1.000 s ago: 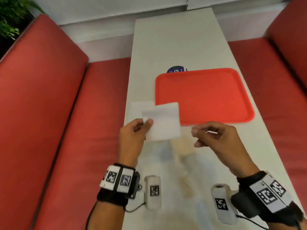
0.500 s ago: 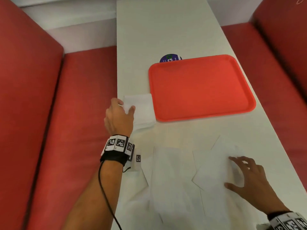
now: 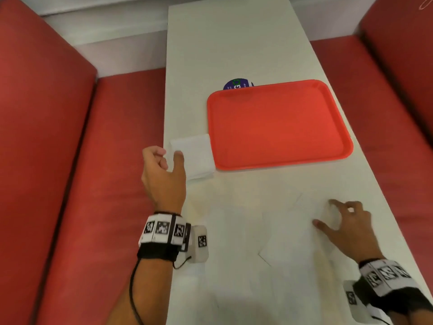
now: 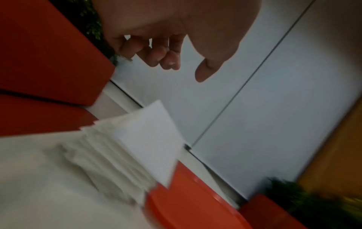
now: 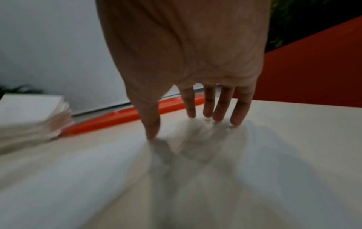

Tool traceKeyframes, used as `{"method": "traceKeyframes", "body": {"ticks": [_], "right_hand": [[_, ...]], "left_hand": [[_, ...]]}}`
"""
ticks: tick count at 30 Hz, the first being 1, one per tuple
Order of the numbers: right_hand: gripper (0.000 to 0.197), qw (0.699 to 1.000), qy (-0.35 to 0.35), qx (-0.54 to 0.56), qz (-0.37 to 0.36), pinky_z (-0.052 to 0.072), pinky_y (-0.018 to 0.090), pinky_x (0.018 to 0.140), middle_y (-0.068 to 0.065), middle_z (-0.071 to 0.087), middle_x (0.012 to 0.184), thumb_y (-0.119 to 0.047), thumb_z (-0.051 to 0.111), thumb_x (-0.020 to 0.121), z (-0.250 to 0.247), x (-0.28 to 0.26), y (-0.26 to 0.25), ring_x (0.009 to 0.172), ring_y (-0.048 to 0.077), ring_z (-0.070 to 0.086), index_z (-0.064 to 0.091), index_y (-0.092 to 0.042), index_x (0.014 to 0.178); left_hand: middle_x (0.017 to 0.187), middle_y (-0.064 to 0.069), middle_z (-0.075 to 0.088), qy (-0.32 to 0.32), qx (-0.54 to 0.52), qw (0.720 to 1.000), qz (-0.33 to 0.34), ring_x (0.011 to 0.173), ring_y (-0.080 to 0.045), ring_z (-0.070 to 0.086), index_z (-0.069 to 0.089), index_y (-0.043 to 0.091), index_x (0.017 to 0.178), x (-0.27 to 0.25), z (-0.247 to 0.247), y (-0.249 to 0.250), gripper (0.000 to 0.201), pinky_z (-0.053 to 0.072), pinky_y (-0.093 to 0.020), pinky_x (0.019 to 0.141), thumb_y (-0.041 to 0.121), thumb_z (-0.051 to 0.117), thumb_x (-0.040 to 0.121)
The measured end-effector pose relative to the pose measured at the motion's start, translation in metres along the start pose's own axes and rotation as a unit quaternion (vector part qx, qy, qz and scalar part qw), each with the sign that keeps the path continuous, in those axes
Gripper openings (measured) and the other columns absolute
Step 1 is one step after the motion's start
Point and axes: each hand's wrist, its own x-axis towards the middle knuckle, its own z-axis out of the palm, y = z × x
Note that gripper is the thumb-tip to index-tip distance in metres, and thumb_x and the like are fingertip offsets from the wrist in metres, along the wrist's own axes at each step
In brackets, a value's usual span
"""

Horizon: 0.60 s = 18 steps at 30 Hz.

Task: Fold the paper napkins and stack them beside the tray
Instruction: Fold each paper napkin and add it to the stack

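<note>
Hovering left hand, right hand pressing loose napkins

Left hand [image 3: 164,177] hangs above the table [image 3: 234,43], fingers loosely curled, thumb out, holding nothing. Just beyond its fingertips sits the stack of folded napkins [image 3: 196,156], many layers, edges fanned a little. On the far side of the stack from that hand lies the orange tray [image 3: 278,127], its left rim touching the stack or just beside it; cannot tell which. A round dark sticker [image 3: 237,84] peeks out past the tray's far edge.

Right hand [image 3: 344,224] is well apart from the left, on the near part of the table. Its fingers [image 5: 240,108] are spread and nearly straight, tips and thumb pressing down on the unfolded napkins [image 3: 281,242], which lie flat and overlapping under and beside it. Blur hides their edges.

Red bench seats [image 3: 58,160] flank the table.
</note>
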Motion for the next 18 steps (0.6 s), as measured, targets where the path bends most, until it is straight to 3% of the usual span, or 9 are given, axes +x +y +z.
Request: {"method": "traceKeyframes", "body": {"ticks": [3, 6, 9, 11, 13, 15, 16, 18], "right_hand": [[0.033, 0.998, -0.037, 0.004, -0.044, 0.044, 0.048, 0.088, 0.016, 0.057, 0.116, -0.028, 0.077, 0.083, 0.009, 0.008, 0.003, 0.103, 0.040, 0.052, 0.066, -0.012, 0.110], [0.014, 0.986, -0.067, 0.097, -0.115, 0.040, 0.034, 0.084, 0.011, 0.062, 0.104, -0.015, 0.070, 0.089, -0.004, 0.006, -0.002, 0.096, 0.033, 0.060, 0.067, -0.009, 0.102], [0.007, 0.949, -0.115, 0.199, -0.215, 0.037, 0.022, 0.068, -0.003, 0.064, 0.094, -0.020, 0.063, 0.096, -0.049, -0.009, -0.018, 0.075, 0.003, 0.056, 0.057, -0.020, 0.100], [0.006, 0.919, -0.137, 0.250, -0.272, 0.040, 0.022, 0.062, -0.006, 0.063, 0.088, -0.025, 0.060, 0.098, -0.081, -0.020, -0.026, 0.066, 0.004, 0.055, 0.054, -0.025, 0.099], [0.010, 0.898, -0.118, 0.308, -0.291, 0.044, 0.025, 0.061, -0.005, 0.063, 0.090, -0.026, 0.062, 0.098, -0.113, -0.029, -0.031, 0.068, 0.015, 0.059, 0.053, -0.028, 0.103], [0.027, 0.890, -0.081, 0.358, -0.270, 0.048, 0.020, 0.062, -0.011, 0.062, 0.096, -0.031, 0.070, 0.092, -0.135, -0.033, -0.029, 0.070, 0.013, 0.061, 0.052, -0.032, 0.112], [0.040, 0.888, -0.079, 0.386, -0.235, 0.052, 0.020, 0.064, -0.013, 0.062, 0.100, -0.036, 0.075, 0.087, -0.143, -0.035, -0.025, 0.071, 0.011, 0.064, 0.050, -0.035, 0.119], [0.057, 0.874, -0.126, 0.438, -0.166, 0.058, 0.030, 0.074, -0.004, 0.066, 0.107, -0.045, 0.080, 0.078, -0.152, -0.038, -0.014, 0.081, 0.016, 0.071, 0.051, -0.034, 0.126]], "left_hand": [[0.076, -0.011, 0.050, -0.088, -0.002, 0.995, 0.036, 0.069, -0.020, 0.048, 0.054, 0.018, 0.100, -0.064, 0.001, 0.024, 0.019, 0.042, -0.034, 0.065, 0.022, 0.068, 0.088], [0.090, 0.002, 0.053, -0.224, 0.012, 0.970, 0.090, 0.083, -0.013, 0.051, 0.057, 0.022, 0.108, -0.126, 0.015, 0.036, 0.028, 0.046, -0.028, 0.076, 0.033, 0.064, 0.083], [0.128, 0.009, 0.049, -0.390, 0.035, 0.916, 0.083, 0.118, -0.007, 0.048, 0.047, 0.028, 0.138, -0.158, 0.031, 0.054, 0.064, 0.040, -0.023, 0.100, 0.040, 0.072, 0.080], [0.137, 0.010, 0.052, -0.470, 0.043, 0.880, 0.056, 0.124, -0.008, 0.048, 0.048, 0.028, 0.142, -0.166, 0.038, 0.073, 0.069, 0.039, -0.026, 0.105, 0.038, 0.079, 0.081], [0.117, 0.007, 0.071, -0.475, 0.007, 0.880, -0.004, 0.106, -0.011, 0.066, 0.067, 0.024, 0.123, -0.171, 0.042, 0.095, 0.045, 0.053, -0.035, 0.094, 0.032, 0.081, 0.082], [0.098, 0.001, 0.079, -0.425, -0.062, 0.900, -0.070, 0.091, -0.019, 0.075, 0.076, 0.018, 0.104, -0.178, 0.042, 0.113, 0.024, 0.059, -0.050, 0.086, 0.029, 0.080, 0.083], [0.096, -0.001, 0.080, -0.398, -0.102, 0.906, -0.102, 0.091, -0.022, 0.076, 0.077, 0.017, 0.100, -0.183, 0.042, 0.121, 0.019, 0.059, -0.054, 0.087, 0.026, 0.080, 0.083], [0.101, -0.004, 0.080, -0.364, -0.184, 0.899, -0.157, 0.098, -0.026, 0.075, 0.077, 0.017, 0.101, -0.194, 0.039, 0.137, 0.023, 0.057, -0.057, 0.093, 0.026, 0.081, 0.081]]}}
